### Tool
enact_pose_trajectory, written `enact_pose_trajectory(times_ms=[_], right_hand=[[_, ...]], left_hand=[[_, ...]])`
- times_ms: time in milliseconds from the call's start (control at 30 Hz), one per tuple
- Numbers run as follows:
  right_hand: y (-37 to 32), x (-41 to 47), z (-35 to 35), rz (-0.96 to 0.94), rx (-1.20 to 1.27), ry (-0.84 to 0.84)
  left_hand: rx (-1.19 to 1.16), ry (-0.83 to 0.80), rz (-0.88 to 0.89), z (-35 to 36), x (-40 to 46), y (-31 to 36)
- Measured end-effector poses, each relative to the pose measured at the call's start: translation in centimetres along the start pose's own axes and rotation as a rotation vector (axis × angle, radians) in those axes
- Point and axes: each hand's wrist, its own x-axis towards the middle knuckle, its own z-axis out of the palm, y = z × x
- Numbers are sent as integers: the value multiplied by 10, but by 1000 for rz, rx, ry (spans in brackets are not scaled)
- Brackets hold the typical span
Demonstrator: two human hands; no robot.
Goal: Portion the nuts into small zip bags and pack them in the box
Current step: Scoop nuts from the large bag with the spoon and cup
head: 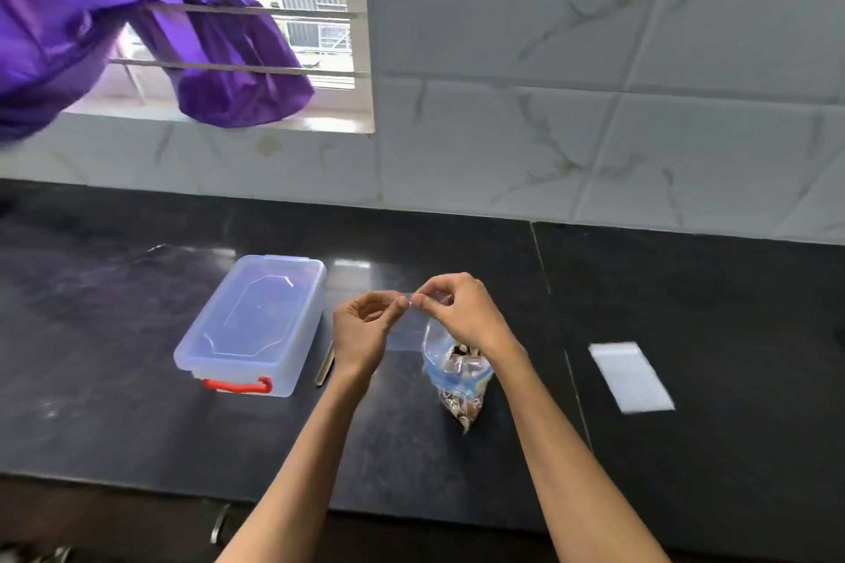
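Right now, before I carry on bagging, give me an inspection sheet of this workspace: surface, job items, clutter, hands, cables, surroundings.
Surface: black stone counter, glossy, seam line right of centre.
Job's things: clear plastic box, lid on, red handle facing the person; large bag of nuts standing open between the forearms; small zip bag, apparently empty, held above the counter; spare flat zip bags at right.
Clutter: thin stick-like item beside the box, kind unclear.
Hands: left hand and right hand both pinch the small zip bag's top edge.
Cables: nothing seen.
Surroundings: marbled wall tiles, barred window, purple cloth hanging on it.
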Motion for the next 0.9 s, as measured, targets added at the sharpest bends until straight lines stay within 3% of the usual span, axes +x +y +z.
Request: enact_pose_trajectory(times_ms=[100, 200, 300, 533, 900], right_hand=[[-1, -1, 18, 56, 254, 299], [-3, -4, 42, 143, 520, 433], [0, -5, 61, 182, 623, 415], [13, -9, 54, 146, 591, 171], [24, -7, 38, 234, 652, 146]], left_hand=[[87, 240, 78, 2, -1, 2], [-62, 188, 16, 10, -4, 5], [-181, 65, -44, 15, -4, 7], [-103, 16, -40, 8, 4, 5], [-51, -136, -134, 13, 6, -3]])
